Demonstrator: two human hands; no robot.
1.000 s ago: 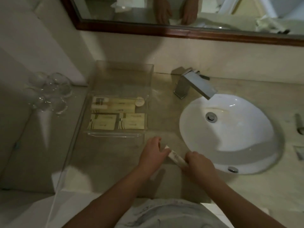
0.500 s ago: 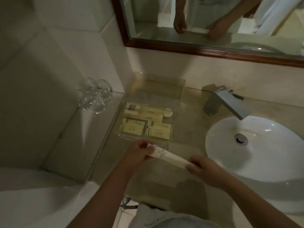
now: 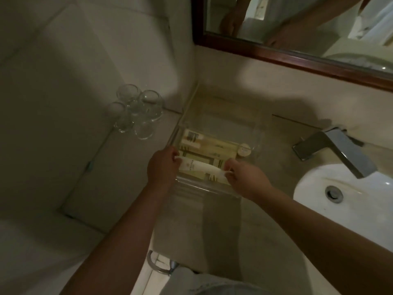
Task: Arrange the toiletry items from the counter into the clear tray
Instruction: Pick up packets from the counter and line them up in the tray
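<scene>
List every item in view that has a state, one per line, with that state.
White tube: held at both ends, low over the tray's front packets.
Left hand: pinching the tube's left end.
Right hand: pinching the tube's right end.
Clear tray: open-topped, front part filled, back part bare.
Small bottle: lying flat in the tray.
Round container: in the tray, by its right wall.
Glasses: clustered, nothing visible inside.
Faucet: no water running.
Sink: holds no standing water, drain uncovered.

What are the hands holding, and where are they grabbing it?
A long white packet, pinched at its two ends: left hand on the left end, right hand on the right end, over the clear tray.
</scene>
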